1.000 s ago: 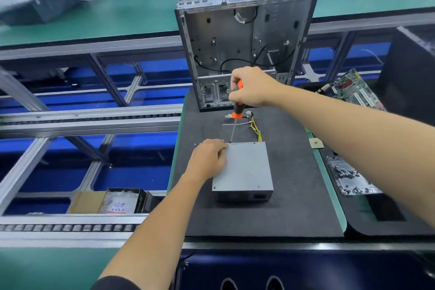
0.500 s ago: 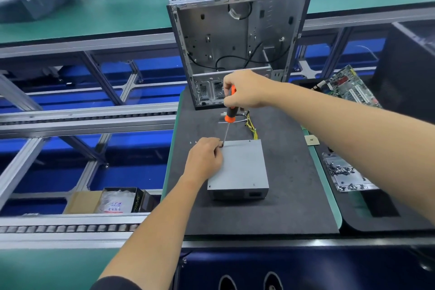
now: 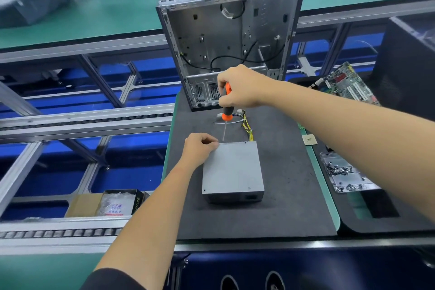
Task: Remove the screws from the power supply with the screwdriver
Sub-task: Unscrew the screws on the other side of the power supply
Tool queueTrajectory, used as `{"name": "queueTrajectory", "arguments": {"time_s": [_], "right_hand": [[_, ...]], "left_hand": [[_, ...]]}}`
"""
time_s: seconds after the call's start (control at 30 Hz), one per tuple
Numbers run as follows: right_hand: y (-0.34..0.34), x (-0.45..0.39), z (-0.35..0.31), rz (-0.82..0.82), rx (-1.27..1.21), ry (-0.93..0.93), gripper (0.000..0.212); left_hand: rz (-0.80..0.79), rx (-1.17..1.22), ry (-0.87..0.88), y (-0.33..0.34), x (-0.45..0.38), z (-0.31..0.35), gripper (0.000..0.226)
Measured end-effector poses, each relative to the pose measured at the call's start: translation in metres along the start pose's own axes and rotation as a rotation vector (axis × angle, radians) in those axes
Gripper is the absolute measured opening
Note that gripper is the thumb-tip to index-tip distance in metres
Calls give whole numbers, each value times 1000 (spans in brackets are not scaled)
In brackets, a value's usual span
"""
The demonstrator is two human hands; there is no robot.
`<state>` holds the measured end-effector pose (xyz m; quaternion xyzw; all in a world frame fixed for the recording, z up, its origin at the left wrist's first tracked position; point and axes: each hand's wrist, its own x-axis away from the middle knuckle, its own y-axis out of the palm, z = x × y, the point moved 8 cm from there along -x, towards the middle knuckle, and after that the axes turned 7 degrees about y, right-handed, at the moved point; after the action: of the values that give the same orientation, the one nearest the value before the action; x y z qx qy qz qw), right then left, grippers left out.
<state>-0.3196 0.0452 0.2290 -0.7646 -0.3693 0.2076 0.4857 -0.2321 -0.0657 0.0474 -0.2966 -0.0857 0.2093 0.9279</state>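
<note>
Power supply point(image 3: 231, 169): a grey metal box lying flat on the dark foam mat point(image 3: 292, 207), in the middle of the mat, nearer than the open case point(image 3: 231, 37); its yellow wires point(image 3: 247, 127) trail from its far side.
Screwdriver point(image 3: 226, 110): orange and black handle, held almost upright, shaft pointing down to the far left corner of the power supply; the tip sits at or just above that corner's edge, and I cannot tell whether it is seated in a screw head.
Right hand point(image 3: 237, 87): wrapped round the top of the handle, fingers curled about it, arm reaching in from the right.
Left hand point(image 3: 200, 148): at the far left corner of the box, fingers curled, fingertips bunched right beside the shaft's tip; it seems to steady the box or pinch at something small there, but whether a screw is between the fingers is too small to tell.
Screws seen: small dots show on the lid at the far edge point(image 3: 245, 142), near right point(image 3: 249, 188) and near left point(image 3: 204, 190); whether these are screws in place or empty holes I cannot tell.
Done so far: as a judgement, the box is already out of the case and work is on the far left corner.
Left to do: likely finish that corner, then check the other lid corners; the lid is still on.
Tray point(image 3: 346, 172): off the mat to the right, holding a scatter of loose screws.
Circuit board point(image 3: 346, 85): far right, lying tilted.
</note>
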Motion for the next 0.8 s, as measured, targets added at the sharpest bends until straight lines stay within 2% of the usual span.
{"name": "queueTrajectory", "arguments": {"time_s": [0.17,0.33,0.57,0.8], "right_hand": [[4,-4,-8,-2,-36,-34,11],[7,-11,-12,-18,-26,-53,11],[10,-14,-13,-40,1,-69,11],[11,-14,-14,-47,15,-72,15]], "left_hand": [[22,142,-93,0,-4,-11,11],[51,261,-106,-2,-1,-15,15],[-12,271,-79,0,6,-20,22],[-7,265,-50,2,10,-18,17]]}}
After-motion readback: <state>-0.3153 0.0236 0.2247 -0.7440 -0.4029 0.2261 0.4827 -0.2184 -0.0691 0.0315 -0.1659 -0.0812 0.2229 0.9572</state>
